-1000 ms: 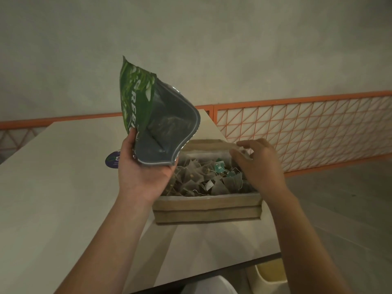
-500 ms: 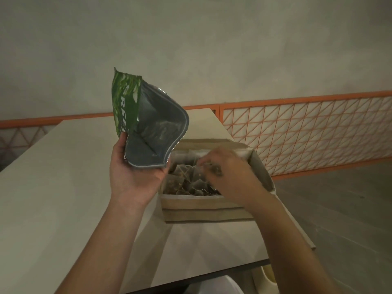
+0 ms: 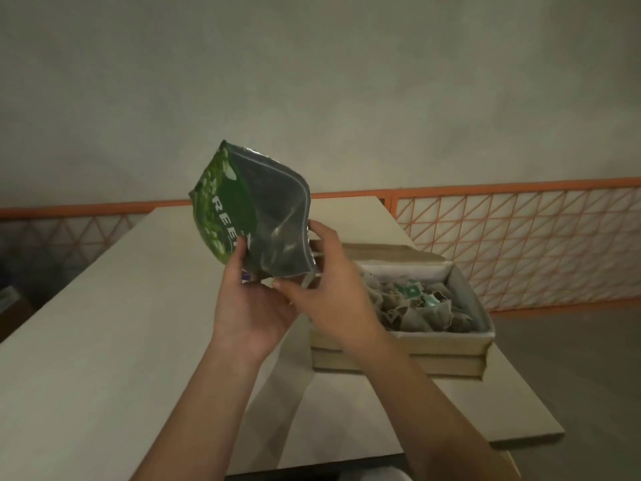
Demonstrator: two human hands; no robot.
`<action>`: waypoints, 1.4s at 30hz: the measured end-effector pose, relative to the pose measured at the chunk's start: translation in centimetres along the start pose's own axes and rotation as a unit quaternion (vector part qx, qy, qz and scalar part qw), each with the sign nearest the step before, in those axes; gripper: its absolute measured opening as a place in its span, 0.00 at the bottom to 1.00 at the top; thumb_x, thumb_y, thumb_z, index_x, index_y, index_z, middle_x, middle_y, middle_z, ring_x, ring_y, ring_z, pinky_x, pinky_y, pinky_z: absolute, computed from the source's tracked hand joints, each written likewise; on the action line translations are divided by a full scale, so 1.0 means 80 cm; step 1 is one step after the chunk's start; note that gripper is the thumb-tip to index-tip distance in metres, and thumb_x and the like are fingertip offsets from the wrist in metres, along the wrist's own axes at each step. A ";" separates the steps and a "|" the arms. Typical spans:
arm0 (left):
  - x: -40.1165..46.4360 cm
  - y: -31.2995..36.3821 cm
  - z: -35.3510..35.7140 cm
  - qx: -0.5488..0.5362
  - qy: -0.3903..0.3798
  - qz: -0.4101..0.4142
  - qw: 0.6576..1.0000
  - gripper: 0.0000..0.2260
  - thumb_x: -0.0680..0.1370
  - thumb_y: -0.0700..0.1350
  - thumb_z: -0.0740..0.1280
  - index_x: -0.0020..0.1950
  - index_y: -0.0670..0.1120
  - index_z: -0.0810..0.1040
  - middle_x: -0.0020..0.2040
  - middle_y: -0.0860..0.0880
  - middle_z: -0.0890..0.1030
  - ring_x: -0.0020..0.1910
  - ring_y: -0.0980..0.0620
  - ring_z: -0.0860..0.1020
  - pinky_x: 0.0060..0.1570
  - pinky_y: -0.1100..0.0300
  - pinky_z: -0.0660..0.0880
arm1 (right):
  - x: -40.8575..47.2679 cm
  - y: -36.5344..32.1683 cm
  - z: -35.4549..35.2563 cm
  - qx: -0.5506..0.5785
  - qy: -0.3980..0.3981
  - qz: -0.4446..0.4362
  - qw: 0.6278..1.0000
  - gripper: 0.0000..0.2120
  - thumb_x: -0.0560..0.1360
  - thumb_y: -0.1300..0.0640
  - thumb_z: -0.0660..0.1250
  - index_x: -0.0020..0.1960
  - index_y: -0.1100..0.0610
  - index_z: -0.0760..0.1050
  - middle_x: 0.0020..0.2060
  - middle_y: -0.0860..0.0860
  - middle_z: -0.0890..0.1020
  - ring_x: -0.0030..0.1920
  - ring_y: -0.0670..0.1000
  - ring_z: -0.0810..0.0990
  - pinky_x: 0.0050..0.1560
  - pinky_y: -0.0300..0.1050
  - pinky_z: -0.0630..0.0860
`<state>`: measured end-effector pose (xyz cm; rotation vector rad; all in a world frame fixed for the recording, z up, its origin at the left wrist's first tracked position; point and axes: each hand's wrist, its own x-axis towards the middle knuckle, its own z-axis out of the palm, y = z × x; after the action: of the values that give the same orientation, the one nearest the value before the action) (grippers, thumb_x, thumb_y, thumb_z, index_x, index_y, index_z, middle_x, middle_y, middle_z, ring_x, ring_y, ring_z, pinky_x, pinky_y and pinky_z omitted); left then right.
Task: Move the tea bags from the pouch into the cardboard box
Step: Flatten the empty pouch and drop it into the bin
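**Both hands on the open pouch, box of tea bags beside them**

The pouch (image 3: 263,216) is green w/ white lettering on the outside, grey foil inside. It's held up in the air, above the table (image 3: 104,324) and just left of the cardboard box (image 3: 399,345), mouth open and turned toward the camera. Inside looks dark; can't tell whether any bags are left in it.

Left hand (image 3: 253,307) grips the pouch from below, palm up. Its fingers (image 3: 237,258) are curled up along the green printed side, close together, thumb hidden behind the right hand. Right hand (image 3: 333,289) is at the pouch's lower right edge: thumb (image 3: 291,284) lies under the bottom corner, upper fingers are bent round the right rim of the mouth, so it pinches that edge. The two hands touch each other at the base of the pouch.

The cardboard box sits on the table to the right, lid open, near the table's right edge. Tea bags (image 3: 416,307) fill it in a loose heap, greyish sachets w/ strings and a few green tags on top. The right forearm crosses in front of the box's left end.

Behind the table: an orange lattice railing (image 3: 520,237) and a plain grey wall (image 3: 312,81).
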<state>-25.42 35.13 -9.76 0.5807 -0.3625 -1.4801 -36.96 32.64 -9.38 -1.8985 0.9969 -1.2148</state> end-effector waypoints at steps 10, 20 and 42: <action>-0.010 0.068 -0.018 0.244 0.233 0.205 0.919 0.21 0.74 0.56 0.75 0.60 0.47 0.77 0.55 0.50 0.81 0.55 0.53 0.80 0.53 0.54 0.78 | 0.042 -0.027 0.002 0.036 0.069 -0.104 0.992 0.03 0.77 0.58 0.69 0.47 0.51 0.78 0.43 0.44 0.83 0.47 0.44 0.81 0.47 0.44 0.79; -0.026 0.151 -0.064 0.480 0.117 0.342 0.799 0.15 0.80 0.51 0.71 0.66 0.53 0.76 0.51 0.59 0.85 0.53 0.60 0.83 0.48 0.68 0.77 | 0.075 -0.073 -0.027 0.326 0.050 -0.025 0.944 0.05 0.78 0.59 0.66 0.54 0.55 0.75 0.51 0.54 0.85 0.53 0.55 0.84 0.56 0.57 0.79; -0.047 0.186 -0.119 0.193 0.286 0.320 0.882 0.05 0.81 0.50 0.69 0.52 0.48 0.78 0.50 0.48 0.85 0.52 0.46 0.84 0.58 0.46 0.80 | -0.026 0.013 0.124 0.155 0.036 0.051 0.986 0.11 0.82 0.55 0.60 0.45 0.55 0.78 0.36 0.46 0.80 0.35 0.39 0.77 0.36 0.31 0.71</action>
<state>-8.09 40.07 -8.62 1.0637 -0.3367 -0.5520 -28.59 35.18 -14.54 -1.5561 0.8726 -1.3017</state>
